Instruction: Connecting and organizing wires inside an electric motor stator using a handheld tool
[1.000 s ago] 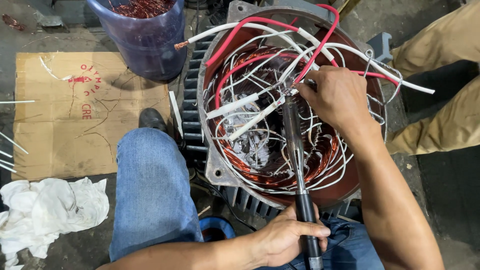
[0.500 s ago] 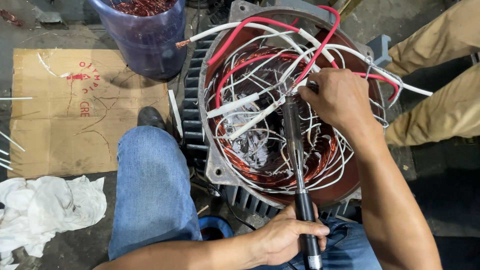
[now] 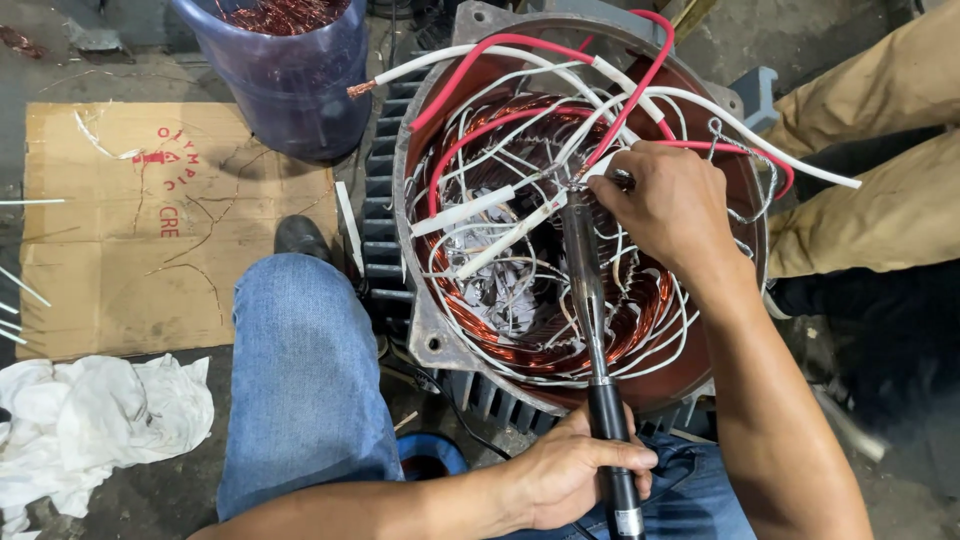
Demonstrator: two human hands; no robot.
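Right hand [image 3: 672, 205]: slid slightly left along the wires [image 3: 520, 205], fingertips closing in on the tool [image 3: 590, 300] tip.
Left hand [image 3: 570, 475]: shifted a little left with the tool's handle.
White rag [image 3: 95, 420]: sat slightly further left in view.

Your motor stator housing [image 3: 405, 260] stands on the floor [image 3: 130, 60] between your knees, its open end up, with the copper windings [image 3: 640, 330] and sleeved lead wires [image 3: 480, 210] inside it. Your right hand [image 3: 670, 205] rests on the wires at the far right of the opening. Your left hand [image 3: 570, 475] grips the long tool [image 3: 590, 320] at the near rim; its shaft lies across the opening toward your right hand. Behind the housing, to the left, stands a bucket [image 3: 300, 90] with scrap wire in it. Left of that lies a cardboard sheet [image 3: 150, 260], and a rag [image 3: 90, 420] lies before it.
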